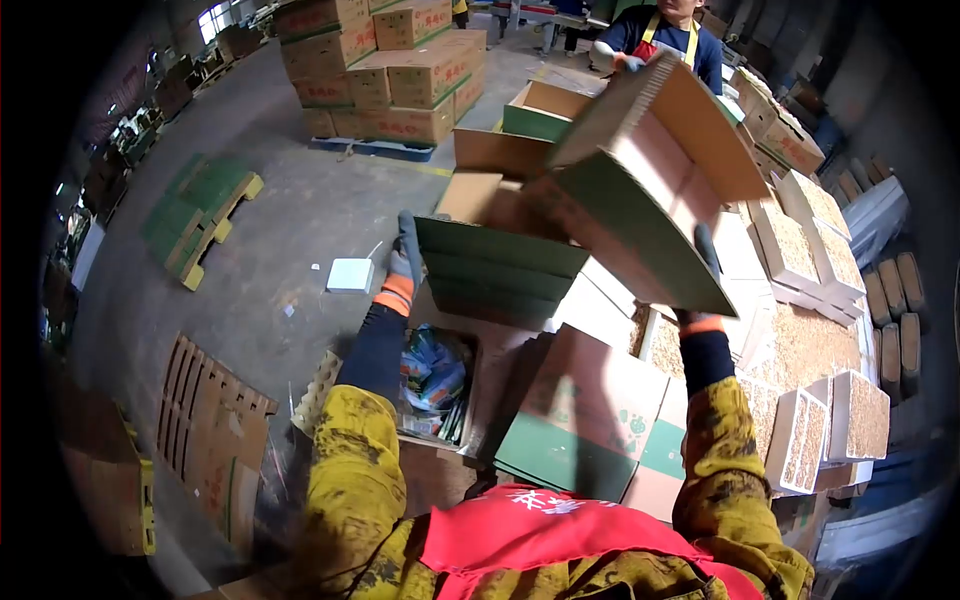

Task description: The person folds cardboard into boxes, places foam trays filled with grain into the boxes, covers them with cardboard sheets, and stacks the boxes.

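Note:
My right hand (708, 262), in a dark glove with an orange cuff, grips the near right side of an open cardboard box (625, 205). This box is green and brown outside and is held tilted, its hollow side facing right. My left hand (404, 262), gloved alike, is at the left edge of a second open cardboard box (500, 245), with its fingers against the wall. That box looks nested in others, as several green edges show below its rim. The tilted box overlaps its right part and hides it. Some fingers of both hands are out of sight.
Flattened green-and-brown cartons (585, 410) lie right before me. White blocks with a grainy tan top (800, 240) are stacked at right. Beyond stand a pallet of cartons (400, 85) and a person (665, 35). A bin (435, 385) of plastic wrappers is below my left arm.

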Motion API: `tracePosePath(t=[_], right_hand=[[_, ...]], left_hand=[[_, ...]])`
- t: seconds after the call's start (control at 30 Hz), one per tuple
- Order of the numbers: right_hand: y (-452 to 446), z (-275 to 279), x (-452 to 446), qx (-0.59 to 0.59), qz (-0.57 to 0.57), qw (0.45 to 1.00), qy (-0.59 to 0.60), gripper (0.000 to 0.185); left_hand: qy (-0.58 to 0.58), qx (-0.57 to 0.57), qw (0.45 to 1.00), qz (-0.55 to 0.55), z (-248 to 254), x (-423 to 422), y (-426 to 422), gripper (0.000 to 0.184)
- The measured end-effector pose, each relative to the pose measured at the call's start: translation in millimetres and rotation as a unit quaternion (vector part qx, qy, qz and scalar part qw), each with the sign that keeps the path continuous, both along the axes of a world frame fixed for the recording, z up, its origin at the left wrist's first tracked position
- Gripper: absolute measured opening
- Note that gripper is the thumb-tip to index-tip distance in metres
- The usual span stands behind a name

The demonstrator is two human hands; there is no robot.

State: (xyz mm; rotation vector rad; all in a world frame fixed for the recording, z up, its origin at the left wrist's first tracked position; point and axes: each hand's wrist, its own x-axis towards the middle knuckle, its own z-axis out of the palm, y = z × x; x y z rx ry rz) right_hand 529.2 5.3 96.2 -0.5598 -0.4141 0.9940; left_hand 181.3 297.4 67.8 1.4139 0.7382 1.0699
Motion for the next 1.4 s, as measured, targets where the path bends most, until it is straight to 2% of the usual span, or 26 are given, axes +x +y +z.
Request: tracePosePath(t=[0.03, 0.07, 0.1, 0.13, 0.2, 0.37, 0.47, 0.53, 0.6, 0.67, 0.7, 0.73, 0.77, 0.8, 0.83, 0.87, 0.93, 0.97, 1.03, 1.07, 1.1, 1.13, 1.17, 1.2, 1.33, 1.4], right_hand=[[21.4, 13.3, -5.5, 0.006, 0.083, 0.996, -0.034, 0.044], [48.1, 1.1, 1.2, -0.041, -0.01, 0.984, -0.171, 0.041], [74.2, -10.4, 7.2, -0.112, -0.108, 0.942, -0.296, 0.049], [92.8, 15.9, -24.4, -0.116, -0.083, 0.896, -0.419, 0.048], [128.3, 22.0, -56.3, -0.102, -0.015, 0.947, -0.305, 0.047], [147.0, -3.1, -58.7, -0.179, 0.045, 0.935, -0.303, 0.044], [130.0, -60.3, 6.2, -0.108, 0.063, 0.948, -0.293, 0.042], [123.0, -91.9, 41.6, -0.095, 0.041, 0.98, -0.167, 0.044], [120.9, -60.4, -22.4, -0.155, -0.101, 0.885, -0.426, 0.044], [118.5, -31.1, -52.9, -0.194, -0.065, 0.978, -0.037, 0.042], [122.0, -36.1, -41.9, -0.15, -0.013, 0.984, -0.095, 0.042], [115.7, -38.3, -34.4, -0.14, -0.007, 0.913, -0.383, 0.043], [109.5, -40.7, -26.7, -0.105, -0.071, 0.777, -0.617, 0.043], [90.9, -8.2, -59.9, -0.119, -0.153, 0.573, -0.796, 0.045], [66.2, 0.3, -80.2, -0.137, -0.104, 0.81, -0.56, 0.047], [29.9, 0.9, -92.8, -0.135, -0.038, 0.955, -0.261, 0.05], [-53.7, 0.9, -98.7, -0.23, -0.067, 0.9, -0.365, 0.054], [-99.8, 4.4, -111.7, -0.29, -0.114, 0.861, -0.401, 0.054], [-200.3, -53.6, -80.2, -0.42, -0.252, 0.754, -0.437, 0.061], [-254.8, -90.5, -63.9, -0.473, -0.332, 0.684, -0.445, 0.062], [-285.8, -104.0, -67.7, -0.515, -0.335, 0.676, -0.407, 0.067], [-322.4, -142.6, -55.7, -0.489, -0.309, 0.772, -0.265, 0.072], [-332.8, -149.6, -64.0, -0.52, -0.221, 0.778, -0.275, 0.075], [-358.5, -216.7, -55.5, -0.446, -0.324, 0.756, -0.353, 0.074], [-291.9, -116.3, -134.5, -0.454, -0.344, 0.8, -0.191, 0.074], [-293.5, -109.3, -136.3, -0.421, -0.33, 0.829, -0.164, 0.076]], left_hand=[[-0.075, -0.058, 0.991, -0.091, -8.5, -0.4, 7.7, 0.064], [-0.181, -0.133, 0.95, -0.218, -39.5, 2.0, 30.2, 0.063], [-0.187, -0.14, 0.951, -0.202, -53.2, -5.4, 29.4, 0.062], [-0.171, -0.128, 0.965, -0.153, -61.2, -7.4, 19.1, 0.06], [-0.113, -0.079, 0.989, -0.047, -67.6, -8.6, 3.7, 0.057], [-0.014, -0.042, 0.994, 0.096, -57.7, 32.2, -0.4, 0.049], [-0.05, -0.102, 0.989, 0.092, -59.5, 45.4, 8.7, 0.044], [-0.151, -0.179, 0.97, 0.063, -66.4, 55.6, 22.7, 0.041], [-0.265, -0.26, 0.928, 0.017, -77.1, 60.6, 40.5, 0.039], [0.031, -0.073, 0.993, 0.09, -41.7, 37.8, 14.7, 0.038], [0.17, 0.003, 0.979, 0.109, -12.5, 20.1, -2.1, 0.038], [0.179, 0.048, 0.976, 0.118, -21.5, 19.4, 2.2, 0.038], [0.187, 0.091, 0.97, 0.125, -45.5, 22.0, 12.8, 0.039], [0.194, 0.136, 0.962, 0.134, -56.2, 24.4, 17.7, 0.039], [0.157, 0.195, 0.943, 0.221, -40.9, 17.1, 1.5, 0.041], [0.117, 0.248, 0.911, 0.308, -17.6, 3.2, -30.5, 0.043], [0.102, 0.326, 0.891, 0.299, -0.7, -12.3, -98.5, 0.046], [0.078, 0.298, 0.94, 0.15, -13.0, -12.5, -129.9, 0.046], [0.209, 0.384, 0.899, 0.01, -42.6, -7.4, -210.2, 0.064], [0.272, 0.344, 0.897, -0.06, -43.8, -3.4, -251.3, 0.071], [0.329, 0.322, 0.886, -0.053, -68.9, 5.1, -277.1, 0.077], [0.384, 0.301, 0.872, -0.044, -89.4, 15.0, -290.7, 0.084], [0.494, 0.233, 0.834, -0.083, -85.2, 22.9, -293.0, 0.087], [0.507, 0.261, 0.819, -0.057, -85.8, 27.0, -294.6, 0.088], [0.348, 0.243, 0.905, 0.04, -92.0, 38.5, -292.1, 0.074], [0.199, 0.042, 0.977, -0.069, -68.8, 37.2, -306.0, 0.073]])
